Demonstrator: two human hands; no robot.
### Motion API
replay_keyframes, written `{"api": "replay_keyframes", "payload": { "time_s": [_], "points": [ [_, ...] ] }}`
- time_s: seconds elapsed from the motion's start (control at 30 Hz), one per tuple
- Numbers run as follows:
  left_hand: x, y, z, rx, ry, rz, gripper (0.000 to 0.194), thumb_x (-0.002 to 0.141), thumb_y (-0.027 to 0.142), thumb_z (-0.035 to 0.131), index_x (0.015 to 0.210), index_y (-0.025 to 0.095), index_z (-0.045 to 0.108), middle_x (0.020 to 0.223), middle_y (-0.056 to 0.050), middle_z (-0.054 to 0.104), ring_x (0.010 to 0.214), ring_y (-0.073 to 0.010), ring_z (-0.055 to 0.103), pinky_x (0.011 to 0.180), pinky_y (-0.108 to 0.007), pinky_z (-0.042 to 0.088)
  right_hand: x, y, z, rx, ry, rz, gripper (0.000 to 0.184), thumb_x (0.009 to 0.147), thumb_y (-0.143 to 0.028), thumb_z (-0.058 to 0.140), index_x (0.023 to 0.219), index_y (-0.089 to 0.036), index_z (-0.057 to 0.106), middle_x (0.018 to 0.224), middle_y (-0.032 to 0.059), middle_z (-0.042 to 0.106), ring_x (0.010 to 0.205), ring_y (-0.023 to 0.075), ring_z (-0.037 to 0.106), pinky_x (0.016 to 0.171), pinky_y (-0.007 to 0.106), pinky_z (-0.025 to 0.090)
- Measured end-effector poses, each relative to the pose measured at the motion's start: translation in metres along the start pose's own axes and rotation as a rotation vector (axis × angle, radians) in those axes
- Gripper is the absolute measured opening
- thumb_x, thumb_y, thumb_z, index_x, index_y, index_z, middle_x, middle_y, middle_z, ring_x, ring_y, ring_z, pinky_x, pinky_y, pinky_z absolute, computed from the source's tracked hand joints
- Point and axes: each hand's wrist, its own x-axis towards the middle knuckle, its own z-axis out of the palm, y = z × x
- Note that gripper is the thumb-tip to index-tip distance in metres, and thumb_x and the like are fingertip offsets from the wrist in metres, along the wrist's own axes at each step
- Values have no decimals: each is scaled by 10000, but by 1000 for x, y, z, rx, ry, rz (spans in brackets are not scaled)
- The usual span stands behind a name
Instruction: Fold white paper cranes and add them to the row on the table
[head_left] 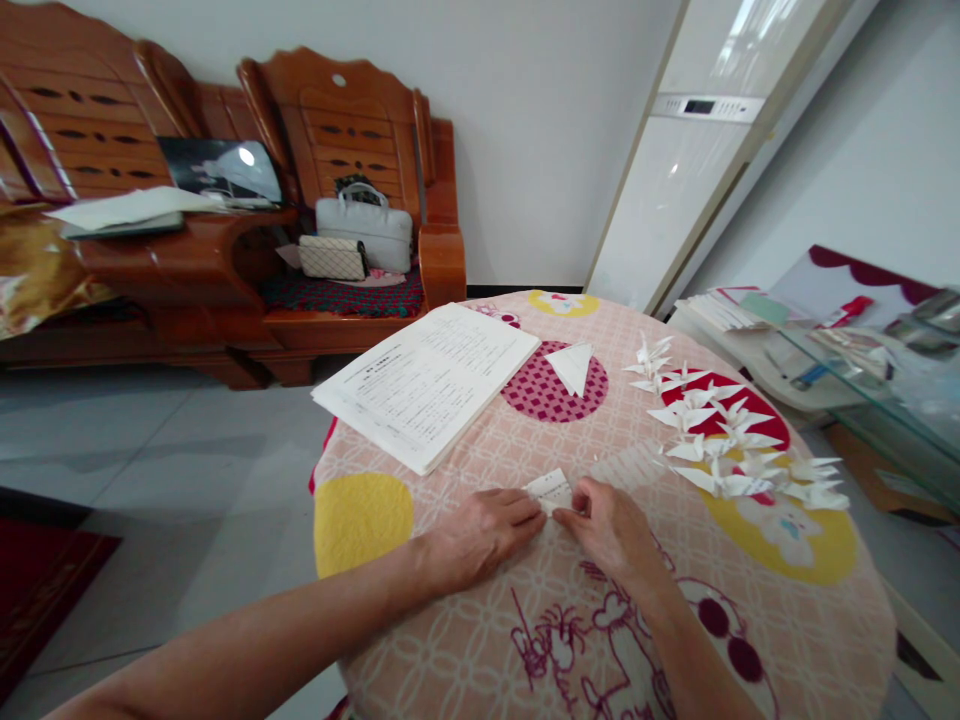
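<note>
Left fingers (pixel 530 508) touching, right fingers (pixel 585 492) pinching folded paper (pixel 553 488), paper cranes (pixel 739 438), printed sheets (pixel 427 385) beyond

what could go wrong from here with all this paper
The small paper, touched by the left hand and right hand, might crease crookedly. The paper cranes might get knocked if the right hand swings outward. The printed stack seems to jut past the table; a bump could tip it.

The small folded white paper sheet (pixel 552 492) looked matt.
At right, the pointed white paper cranes (pixel 721 484) looked equally matt; the round pink cloth table cover (pixel 420 650) was dull; far left, the carved brown wooden armchair (pixel 352 105) was glossy.
</note>
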Motion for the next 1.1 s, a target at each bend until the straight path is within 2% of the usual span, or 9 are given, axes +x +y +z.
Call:
{"api": "replay_keyframes", "payload": {
  "time_s": [0.2,0.33,0.57,0.7,0.8,0.9,1.1],
  "points": [
    [-1,6,2,30,-5,-13,257,916,151,462,1166,156,519,1045,-99,615,1030,-208,572,902,-327,477,4,-1,1,-19,-21,36,200,772,-347,648,674,-208,542,643,17,618,608,156,530,546,268,257],
    [0,7,-1,13,-27,-19,250,915,151,467,1159,161,519,1043,-92,617,1028,-202,571,901,-321,475,5,0,1,4,-13,72,144,734,-256,630,640,-207,533,630,17,609,613,160,530,555,267,268],
    [-1,4,-1,-3,-30,-34,223,927,175,460,1137,171,535,1039,-89,617,1018,-206,569,895,-326,463,8,11,-1,196,-34,99,138,656,-79,510,597,-204,513,490,-31,520,506,135,485,506,250,269],
    [2,5,-3,1,-50,-49,209,934,188,461,1130,183,531,992,-66,607,946,-191,571,845,-306,463,6,15,1,264,-33,44,78,734,-164,537,669,-207,543,526,-31,553,508,140,495,512,246,295],
    [6,8,-6,58,-71,-73,213,935,184,455,1139,191,514,937,-50,581,867,-184,557,788,-301,462,4,11,4,148,21,35,117,745,-276,617,686,-210,541,569,-14,572,543,149,502,529,253,292],
    [9,11,-9,94,-71,-80,190,923,171,467,1104,193,521,927,-50,568,841,-183,545,779,-304,458,3,7,4,91,57,28,97,729,-221,615,679,-208,533,589,-7,578,564,148,509,542,252,297],
    [5,5,-7,-12,-71,-64,133,908,170,495,1018,176,569,967,-59,614,912,-186,576,834,-300,462,4,14,3,223,3,75,97,693,-113,518,688,-208,541,534,-29,563,514,138,512,509,237,304]
  ]
}}
